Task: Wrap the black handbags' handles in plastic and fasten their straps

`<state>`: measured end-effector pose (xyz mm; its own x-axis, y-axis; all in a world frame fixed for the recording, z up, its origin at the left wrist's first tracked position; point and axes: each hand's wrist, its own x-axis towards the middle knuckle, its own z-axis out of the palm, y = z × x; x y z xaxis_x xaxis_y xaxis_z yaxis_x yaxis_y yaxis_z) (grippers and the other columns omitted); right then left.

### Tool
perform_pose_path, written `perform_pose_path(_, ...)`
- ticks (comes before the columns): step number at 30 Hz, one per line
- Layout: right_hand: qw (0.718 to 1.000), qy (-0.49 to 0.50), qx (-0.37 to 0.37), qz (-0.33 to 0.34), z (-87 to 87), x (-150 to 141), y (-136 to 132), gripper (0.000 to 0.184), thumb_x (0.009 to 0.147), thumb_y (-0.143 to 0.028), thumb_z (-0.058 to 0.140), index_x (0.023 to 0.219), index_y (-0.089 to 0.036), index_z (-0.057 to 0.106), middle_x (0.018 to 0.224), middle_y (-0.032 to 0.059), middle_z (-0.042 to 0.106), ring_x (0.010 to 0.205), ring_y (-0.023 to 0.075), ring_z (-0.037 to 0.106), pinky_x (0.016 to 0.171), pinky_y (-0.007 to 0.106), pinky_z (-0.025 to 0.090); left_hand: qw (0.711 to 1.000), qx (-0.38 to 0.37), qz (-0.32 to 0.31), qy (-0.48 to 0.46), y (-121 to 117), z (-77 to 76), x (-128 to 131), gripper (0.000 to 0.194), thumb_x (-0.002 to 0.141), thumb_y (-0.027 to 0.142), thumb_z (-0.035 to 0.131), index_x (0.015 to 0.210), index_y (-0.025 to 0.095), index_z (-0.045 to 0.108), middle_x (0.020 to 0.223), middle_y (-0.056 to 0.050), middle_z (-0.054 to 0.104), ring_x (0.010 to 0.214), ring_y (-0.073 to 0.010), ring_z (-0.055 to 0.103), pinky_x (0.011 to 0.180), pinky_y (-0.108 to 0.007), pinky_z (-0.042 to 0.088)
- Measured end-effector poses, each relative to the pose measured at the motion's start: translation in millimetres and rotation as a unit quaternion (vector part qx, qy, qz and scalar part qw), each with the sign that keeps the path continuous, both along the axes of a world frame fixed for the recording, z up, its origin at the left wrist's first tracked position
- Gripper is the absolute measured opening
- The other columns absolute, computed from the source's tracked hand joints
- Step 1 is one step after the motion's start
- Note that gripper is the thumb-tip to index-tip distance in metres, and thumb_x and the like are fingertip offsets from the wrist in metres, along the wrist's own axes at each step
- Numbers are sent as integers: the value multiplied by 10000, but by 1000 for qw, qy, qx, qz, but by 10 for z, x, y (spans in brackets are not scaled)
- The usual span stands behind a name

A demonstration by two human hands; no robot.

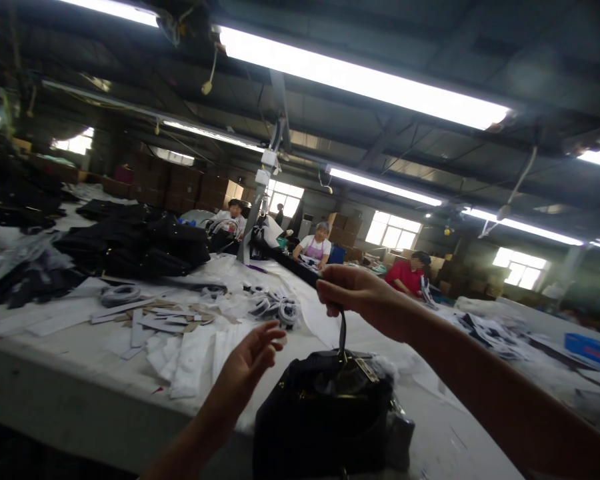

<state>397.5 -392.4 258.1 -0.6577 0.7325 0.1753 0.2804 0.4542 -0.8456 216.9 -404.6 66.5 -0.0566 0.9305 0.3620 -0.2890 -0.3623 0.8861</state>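
Observation:
A black handbag point(325, 420) stands at the near edge of the white work table point(80, 373). My right hand point(355, 293) is above it, closed in a fist on the bag's thin dark strap point(341, 333), which runs down to the bag's metal clasp. My left hand point(253, 360) hovers just left of the bag, fingers loosely curled and apart, holding nothing.
White paper pieces and card strips point(180, 347) lie scattered on the table, with coiled straps point(275, 307) behind. Piles of black bags point(135, 247) sit at the left. Three other people point(315, 247) work at tables further back. A blue box point(593, 350) is at the right.

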Motion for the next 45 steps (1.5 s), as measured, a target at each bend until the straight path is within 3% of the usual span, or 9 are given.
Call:
perform_pose_path(4,992,124,-21,-29,136,140,24,204,852,-364,693,901,-181,617,851,8,588,699,109,549,677,239,489,981,9,6,194,58,-274,127,354,723,348,763,1061,242,745,1119,-79,723,841,-217,653,650,-264,490)
perform_pose_path(9,960,276,17,-48,367,278,-16,158,858,-381,681,905,-232,656,734,-52,481,593,73,456,629,213,475,982,20,4,189,177,-320,179,275,712,339,770,967,236,782,1109,-68,714,778,-193,639,608,-240,464)
perform_pose_path(12,961,261,34,-86,369,331,-74,215,850,-431,678,872,-218,664,698,-50,468,543,65,404,521,185,399,981,-9,7,194,202,-256,216,305,714,370,772,992,245,784,897,-44,747,679,-177,603,620,-256,459)
perform_pose_path(16,988,-33,11,-148,51,360,-121,343,827,-506,666,740,-175,638,551,-53,437,462,70,308,417,205,206,983,-5,27,182,160,-166,284,359,674,374,807,1007,244,782,873,-42,761,654,-174,571,632,-268,445)
perform_pose_path(19,953,-234,58,-183,-290,368,-118,395,845,-527,608,671,-175,647,512,-36,482,470,93,375,435,224,236,987,-11,32,157,146,-161,304,356,670,361,811,1000,234,776,901,-39,763,655,-164,566,611,-257,433)
perform_pose_path(22,921,-314,120,-197,-550,371,-85,376,881,-471,542,685,-181,680,527,-22,554,498,109,452,462,231,275,989,-23,32,144,148,-201,305,324,676,354,804,964,211,771,837,-28,746,644,-159,565,601,-251,441)
perform_pose_path(27,906,-336,146,-212,-754,359,-5,350,875,-388,519,664,-160,682,523,-14,589,515,104,490,471,221,280,991,-26,34,127,153,-269,332,299,680,316,791,958,211,754,825,-10,728,749,-186,627,703,-265,494)
perform_pose_path(36,941,-290,-51,-167,-896,487,158,379,848,-482,560,681,-151,640,505,-50,460,431,71,336,376,200,205,991,-23,16,133,118,-286,285,248,663,246,791,906,205,761,796,-3,725,757,-182,629,726,-261,494)
perform_pose_path(45,943,-297,41,-142,-1098,222,88,360,892,-419,521,704,-157,680,521,-28,574,481,92,484,451,193,318,994,1,-42,103,98,-303,340,234,687,190,781,917,209,742,879,-16,770,864,-214,692,799,-273,516)
